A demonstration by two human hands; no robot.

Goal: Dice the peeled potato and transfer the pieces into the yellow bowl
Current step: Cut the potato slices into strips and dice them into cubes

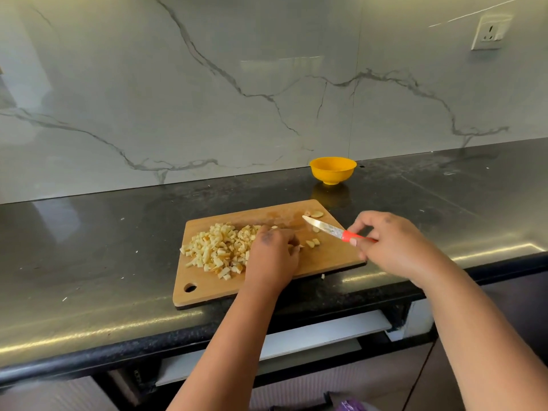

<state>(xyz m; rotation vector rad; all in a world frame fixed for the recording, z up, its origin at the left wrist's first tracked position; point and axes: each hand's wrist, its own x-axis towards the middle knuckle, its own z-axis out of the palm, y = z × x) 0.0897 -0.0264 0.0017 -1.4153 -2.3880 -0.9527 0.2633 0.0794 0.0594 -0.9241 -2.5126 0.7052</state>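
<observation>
A pile of diced potato pieces (219,247) lies on the left half of a wooden cutting board (326,256). My left hand (271,256) rests on the board beside the pile, its fingers curled down over a few pieces near the middle. A few loose pieces (312,243) and potato ends (315,214) lie to the right. My right hand (391,244) grips the red handle of a small knife (329,229), blade raised and pointing left over the board. The yellow bowl (332,169) stands behind the board near the wall; it looks empty.
The board sits on a dark stone counter (89,247), its front edge overhanging slightly. One potato bit (323,276) lies off the board at the counter's front. A marble backsplash with a wall socket (490,32) rises behind. A drawer (296,339) below the counter stands partly pulled out.
</observation>
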